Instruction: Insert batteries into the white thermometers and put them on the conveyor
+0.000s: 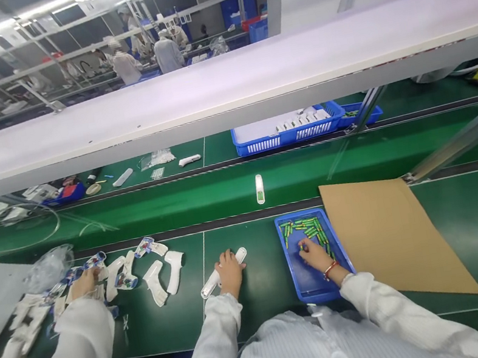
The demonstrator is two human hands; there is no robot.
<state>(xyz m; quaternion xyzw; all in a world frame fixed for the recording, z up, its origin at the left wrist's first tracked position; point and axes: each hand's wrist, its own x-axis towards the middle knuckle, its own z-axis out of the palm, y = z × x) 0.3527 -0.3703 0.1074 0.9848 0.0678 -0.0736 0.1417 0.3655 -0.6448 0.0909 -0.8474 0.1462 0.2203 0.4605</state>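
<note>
My left hand (231, 274) is closed over a long white plastic handheld device (211, 284), which lies slanted on the green bench; the fingers cover its middle. My right hand (316, 255), with a red bracelet at the wrist, reaches into a blue tray (295, 283). Its thumb and fingers pinch a small green battery (301, 247), mostly hidden by the fingertips. Several green batteries (310, 230) lie loose toward the tray's far and right sides. Beyond the tray, a similar white device (260, 189) rests on the green belt, with green showing at its near end.
Cardboard (392, 238) lies right of the tray. At left, a co-worker's hand (84, 284) is among white gun-shaped shells (174, 272). A blue basket (256, 146) holding white parts stands behind the belt. A white shelf beam (224, 92) crosses above; a metal post (458, 137) slants at right.
</note>
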